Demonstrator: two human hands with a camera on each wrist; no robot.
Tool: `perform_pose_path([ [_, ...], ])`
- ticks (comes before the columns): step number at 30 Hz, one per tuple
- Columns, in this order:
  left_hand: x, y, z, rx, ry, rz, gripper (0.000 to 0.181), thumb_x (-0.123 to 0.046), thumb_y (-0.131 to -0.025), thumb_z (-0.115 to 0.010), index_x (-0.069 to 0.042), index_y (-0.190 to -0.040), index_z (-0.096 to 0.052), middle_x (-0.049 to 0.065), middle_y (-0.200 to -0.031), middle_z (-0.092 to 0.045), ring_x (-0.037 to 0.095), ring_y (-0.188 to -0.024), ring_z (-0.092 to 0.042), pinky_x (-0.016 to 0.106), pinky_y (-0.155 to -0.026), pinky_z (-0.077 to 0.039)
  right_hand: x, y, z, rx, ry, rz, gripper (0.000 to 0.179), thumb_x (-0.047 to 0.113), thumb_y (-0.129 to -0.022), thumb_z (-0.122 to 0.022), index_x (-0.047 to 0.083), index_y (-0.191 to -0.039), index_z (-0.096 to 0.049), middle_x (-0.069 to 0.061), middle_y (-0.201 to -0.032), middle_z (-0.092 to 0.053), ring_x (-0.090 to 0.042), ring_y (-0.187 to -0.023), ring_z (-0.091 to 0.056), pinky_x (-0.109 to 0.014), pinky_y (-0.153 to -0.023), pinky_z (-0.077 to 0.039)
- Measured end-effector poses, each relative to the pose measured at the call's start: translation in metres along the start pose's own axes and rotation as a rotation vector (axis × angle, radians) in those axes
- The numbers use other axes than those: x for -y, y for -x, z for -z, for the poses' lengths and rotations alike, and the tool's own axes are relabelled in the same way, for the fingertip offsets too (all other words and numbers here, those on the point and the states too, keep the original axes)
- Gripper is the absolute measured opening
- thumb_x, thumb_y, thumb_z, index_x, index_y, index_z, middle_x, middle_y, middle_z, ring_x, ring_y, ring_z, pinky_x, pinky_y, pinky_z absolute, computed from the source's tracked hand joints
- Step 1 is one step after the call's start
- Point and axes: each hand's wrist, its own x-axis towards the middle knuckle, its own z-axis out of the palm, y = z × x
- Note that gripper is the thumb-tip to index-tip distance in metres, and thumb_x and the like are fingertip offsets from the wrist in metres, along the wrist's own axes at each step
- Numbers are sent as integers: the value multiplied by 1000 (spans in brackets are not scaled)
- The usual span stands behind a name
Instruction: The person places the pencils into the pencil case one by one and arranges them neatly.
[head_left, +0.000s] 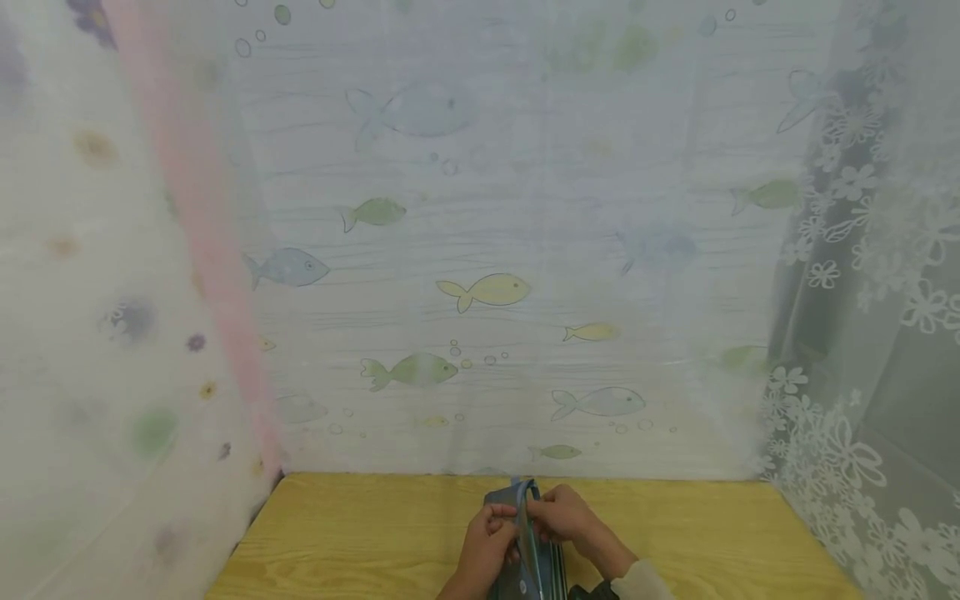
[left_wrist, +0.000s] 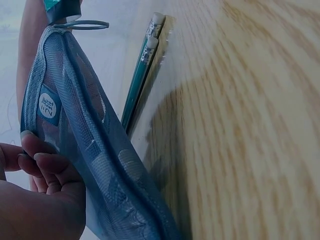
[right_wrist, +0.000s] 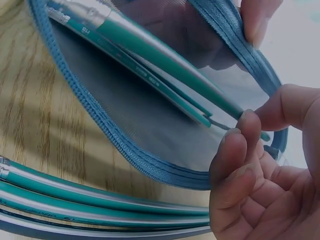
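A blue mesh zip pouch [left_wrist: 85, 125] stands on its side, its zipper parted. My left hand [head_left: 487, 542] pinches the pouch's edge near a small round label [left_wrist: 48, 106]. Inside the opening, in the right wrist view, thumb and fingertips of my right hand [right_wrist: 270, 155] pinch the end of a green and silver striped pencil [right_wrist: 165, 60]. Beside it in the pouch lie thinner green pencils [right_wrist: 125, 67]. Several more striped pencils [right_wrist: 100, 192] lie on the table, right of the pouch. Their white erasers [left_wrist: 152, 42] show in the left wrist view.
The wood-grain table [head_left: 360, 533] extends to both sides of the pouch. Behind it hangs a pale curtain with fish [head_left: 487, 290]. Flowered sheets [head_left: 150, 433] close off the left and right sides.
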Motion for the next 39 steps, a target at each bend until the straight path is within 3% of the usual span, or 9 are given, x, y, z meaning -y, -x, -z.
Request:
perform_pose_path([
  [8, 6, -3, 0, 2, -16, 0, 30, -8, -95, -56, 2, -122, -59, -4, -68, -58, 12, -60, -56, 25, -59, -46, -2, -1, -1, -8, 32, -30, 27, 18, -90, -63, 15, -64, -61, 4, -60, -61, -10, -56, -58, -23, -52, -45],
  [15, 6, -1, -1, -20, -29, 12, 30, -7, -93, -57, 3, -121, -60, -3, -68, -59, 12, -59, -56, 26, -59, -46, -7, 3, -4, -2, 65, 8, 26, 18, -88, -66, 3, -68, -69, 3, -58, -63, -10, -54, -55, -22, -49, -43],
  [22, 3, 0, -1, -26, -21, 18, 32, -8, -91, -58, 3, -121, -60, -3, -69, -60, 12, -59, -57, 27, -60, -46, -7, 5, 1, -2, 69, 22, 26, 19, -91, -67, -3, -79, -74, -4, -66, -71, -12, -59, -64, -25, -54, -51],
  [31, 5, -1, -2, -41, -23, -10, 33, -4, -91, -58, 8, -122, -59, -4, -68, -59, 11, -57, -55, 24, -57, -45, -16, 4, 11, 22, 86, 10, 18, 18, -91, -65, 10, -76, -69, 3, -68, -63, -10, -61, -57, -23, -55, -45],
  [39, 5, -4, 1, -24, -30, -4, 33, -6, -92, -58, 7, -123, -59, -5, -68, -58, 10, -58, -55, 24, -58, -45, -32, 6, 19, -37, 198, 62, 19, 15, -90, -67, 6, -73, -67, 1, -65, -63, -12, -58, -58, -26, -55, -47],
])
